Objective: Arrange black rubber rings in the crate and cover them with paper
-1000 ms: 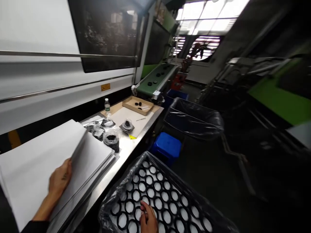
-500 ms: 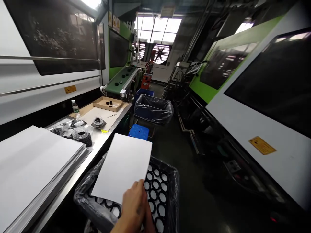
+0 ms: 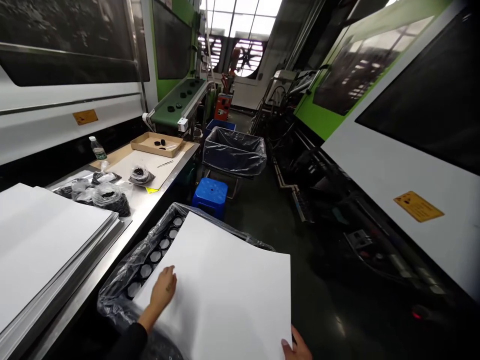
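Observation:
A large white sheet [image 3: 232, 285] lies slanted over a bin lined with clear plastic [image 3: 116, 280]. Along the bin's left side, black rings [image 3: 155, 256] stay uncovered. My left hand [image 3: 164, 290] is over the sheet's left part with its fingers curled; their undersides are hidden, so I cannot make out what they hold, if anything. At the lower right, my right hand [image 3: 298, 346] grips the sheet's right edge, thumb on top.
A stack of white sheets [image 3: 48, 240] sits on the metal bench at left, near bagged black parts [image 3: 110, 199], a bottle [image 3: 97, 148] and a cardboard tray [image 3: 157, 145]. Beyond are a blue stool [image 3: 210, 192], another lined bin [image 3: 234, 152] and a green conveyor [image 3: 174, 105]. Machines flank both sides.
The white sheet has come nearer and now covers most of the bin's rings. My hands, close together before, have parted: left hand leftward, right hand to the lower right. The view has tilted down.

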### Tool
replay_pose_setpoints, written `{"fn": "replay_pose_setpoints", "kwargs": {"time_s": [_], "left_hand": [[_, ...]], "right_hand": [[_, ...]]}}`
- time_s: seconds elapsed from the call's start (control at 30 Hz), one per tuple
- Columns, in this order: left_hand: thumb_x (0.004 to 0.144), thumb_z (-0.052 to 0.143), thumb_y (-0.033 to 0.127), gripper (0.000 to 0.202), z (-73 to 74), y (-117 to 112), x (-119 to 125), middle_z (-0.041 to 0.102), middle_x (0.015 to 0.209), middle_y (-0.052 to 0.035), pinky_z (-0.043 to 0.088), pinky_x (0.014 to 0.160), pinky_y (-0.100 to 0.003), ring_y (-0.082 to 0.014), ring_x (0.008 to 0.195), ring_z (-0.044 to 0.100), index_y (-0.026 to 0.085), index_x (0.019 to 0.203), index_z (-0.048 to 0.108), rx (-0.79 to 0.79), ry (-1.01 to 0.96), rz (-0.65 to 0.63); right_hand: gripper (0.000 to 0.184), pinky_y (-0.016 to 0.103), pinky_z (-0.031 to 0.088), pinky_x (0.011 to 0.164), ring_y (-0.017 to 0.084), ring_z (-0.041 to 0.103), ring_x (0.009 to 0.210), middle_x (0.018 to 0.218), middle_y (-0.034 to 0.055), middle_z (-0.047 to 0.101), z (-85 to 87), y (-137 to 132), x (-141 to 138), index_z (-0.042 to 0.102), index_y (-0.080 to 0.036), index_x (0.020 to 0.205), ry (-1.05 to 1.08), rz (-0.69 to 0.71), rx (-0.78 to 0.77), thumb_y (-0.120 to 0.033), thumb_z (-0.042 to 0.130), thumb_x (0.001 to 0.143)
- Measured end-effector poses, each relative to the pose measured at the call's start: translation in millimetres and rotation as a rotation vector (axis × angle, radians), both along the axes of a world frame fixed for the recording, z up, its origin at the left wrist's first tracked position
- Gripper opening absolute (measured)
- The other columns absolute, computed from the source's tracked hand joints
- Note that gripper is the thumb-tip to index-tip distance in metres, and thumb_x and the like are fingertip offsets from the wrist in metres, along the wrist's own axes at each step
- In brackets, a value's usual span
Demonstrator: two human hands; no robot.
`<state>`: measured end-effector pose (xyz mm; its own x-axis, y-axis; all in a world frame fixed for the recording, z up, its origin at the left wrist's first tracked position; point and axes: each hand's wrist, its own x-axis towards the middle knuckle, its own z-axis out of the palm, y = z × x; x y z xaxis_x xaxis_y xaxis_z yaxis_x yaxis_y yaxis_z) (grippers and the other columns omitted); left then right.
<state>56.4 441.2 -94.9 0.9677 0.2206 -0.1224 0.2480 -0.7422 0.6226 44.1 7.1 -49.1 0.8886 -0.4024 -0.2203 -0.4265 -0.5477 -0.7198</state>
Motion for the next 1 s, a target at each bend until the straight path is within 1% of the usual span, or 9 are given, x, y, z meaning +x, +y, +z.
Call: {"fn": "replay_pose_setpoints", "kwargs": {"time_s": [0.1,0.2,0.37,0.5,0.6,0.73,0.87,0.93,1.0], "left_hand": [[0.095,0.052,0.032,0.046,-38.9,44,33,0.041,0.145,-0.0140,0.037,0.106,-0.058,-0.0329,0.134,0.038,0.018,0.138,0.042,0.119,-0.021,-0.128],[0.091,0.056,0.043,0.058,-72.6,60,55,0.033,0.152,-0.0132,0.030,0.109,-0.062,-0.0359,0.139,0.027,0.022,0.142,0.038,0.192,0.001,-0.279],[0.089,0.061,0.035,0.060,-106.8,77,53,0.030,0.154,-0.0143,0.020,0.113,-0.062,-0.0355,0.142,0.021,0.018,0.142,0.039,0.339,0.035,-0.332],[0.093,0.048,0.036,0.060,-112.7,104,42,0.028,0.153,-0.0228,0.027,0.112,-0.056,-0.0364,0.142,0.022,0.004,0.143,0.035,0.449,0.032,-0.294],[0.093,0.045,0.040,0.063,-112.9,115,39,0.031,0.151,-0.0232,0.032,0.111,-0.050,-0.0366,0.139,0.028,0.001,0.141,0.037,0.501,0.022,-0.320],[0.095,0.040,0.036,0.053,-105.8,101,53,0.042,0.142,-0.0281,0.036,0.104,-0.055,-0.0423,0.130,0.039,-0.001,0.133,0.047,0.557,-0.012,-0.301],[0.097,0.039,0.028,0.041,-96.4,79,103,0.045,0.139,-0.0221,0.042,0.100,-0.050,-0.0366,0.128,0.042,0.009,0.132,0.048,0.567,-0.099,-0.290],[0.096,0.043,0.029,0.044,-97.5,73,140,0.041,0.142,-0.0194,0.041,0.102,-0.049,-0.0333,0.132,0.039,0.011,0.136,0.041,0.568,-0.152,-0.277],[0.096,0.047,0.032,0.047,-103.5,72,175,0.037,0.145,-0.0186,0.040,0.103,-0.050,-0.0331,0.134,0.035,0.013,0.138,0.038,0.579,-0.195,-0.263]], "right_hand": [[0.063,0.040,0.053,0.089,0.032,0.064,0.106,0.109,0.0154,0.069,-22.8,4,14,0.059,-0.012,0.115,-0.007,0.054,-0.036,-0.046,0.046,0.064],[0.069,0.044,0.045,0.101,0.034,0.056,0.118,0.125,0.0210,0.059,-43.4,24,18,0.050,-0.004,0.127,-0.041,0.081,-0.166,-0.046,0.042,0.072],[0.066,0.053,0.029,0.111,0.042,0.030,0.136,0.142,0.0289,0.033,-61.5,66,9,0.040,0.005,0.136,-0.156,0.103,-0.500,-0.038,0.032,0.085],[0.057,0.057,0.025,0.111,0.043,0.025,0.137,0.146,0.0276,0.028,-81.1,93,4,0.047,0.003,0.132,-0.178,0.176,-0.624,-0.030,0.026,0.091],[0.055,0.053,0.037,0.106,0.037,0.038,0.132,0.140,0.0256,0.043,-108.7,104,1,0.050,0.000,0.132,-0.123,0.261,-0.618,-0.028,0.024,0.093],[0.050,0.042,0.053,0.091,0.033,0.056,0.118,0.128,0.0220,0.058,-138.8,113,-9,0.064,-0.005,0.119,-0.013,0.330,-0.594,-0.023,0.027,0.090],[0.053,0.044,0.056,0.069,0.036,0.066,0.094,0.118,0.0264,0.061,-139.1,120,4,0.067,-0.004,0.114,0.019,0.271,-0.645,-0.014,0.024,0.085],[0.053,0.045,0.054,0.074,0.035,0.064,0.095,0.120,0.0260,0.059,-135.7,121,35,0.063,-0.004,0.120,-0.039,0.231,-0.676,-0.016,0.023,0.088],[0.051,0.043,0.049,0.091,0.034,0.055,0.113,0.130,0.0232,0.052,-137.2,119,81,0.056,-0.004,0.128,-0.141,0.211,-0.693,-0.024,0.025,0.093]]}}
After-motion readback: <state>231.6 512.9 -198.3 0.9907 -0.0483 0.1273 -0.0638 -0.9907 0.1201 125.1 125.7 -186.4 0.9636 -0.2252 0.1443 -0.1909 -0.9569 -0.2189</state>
